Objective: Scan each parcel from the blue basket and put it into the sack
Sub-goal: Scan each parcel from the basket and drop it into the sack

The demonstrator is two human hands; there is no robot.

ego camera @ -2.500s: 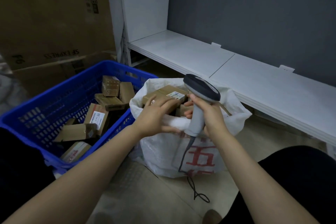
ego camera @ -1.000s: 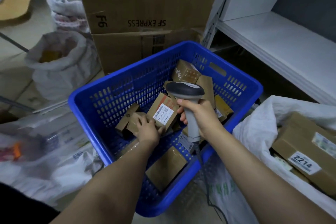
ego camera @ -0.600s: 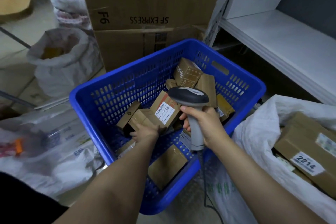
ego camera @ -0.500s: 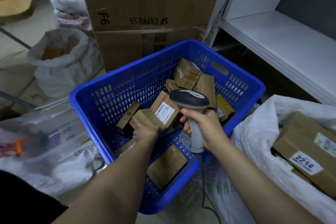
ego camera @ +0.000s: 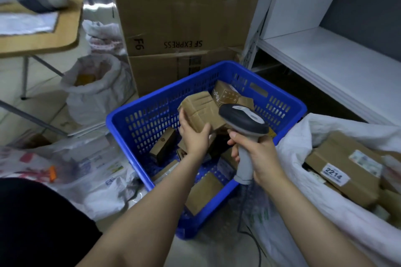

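Note:
My left hand point(ego camera: 193, 134) grips a brown cardboard parcel point(ego camera: 200, 108) and holds it lifted above the blue basket point(ego camera: 138, 119). Its plain side faces me. My right hand point(ego camera: 258, 154) grips the handle of the grey barcode scanner point(ego camera: 243, 119), whose dark head sits just right of the parcel. Several small brown parcels point(ego camera: 162, 145) lie in the basket. The white sack point(ego camera: 303, 143) stands open at the right, holding a large box labelled 2214 point(ego camera: 335, 174).
Stacked SF Express cartons point(ego camera: 182, 17) stand behind the basket. A white shelf point(ego camera: 338, 60) runs along the right. Another white sack point(ego camera: 95, 89) and a wooden table point(ego camera: 41, 34) are at the left. Plastic bags point(ego camera: 71, 167) lie on the floor beside the basket.
My left hand has taken a parcel from the basket floor and raised it up beside the scanner head. My right hand with the scanner stayed over the basket.

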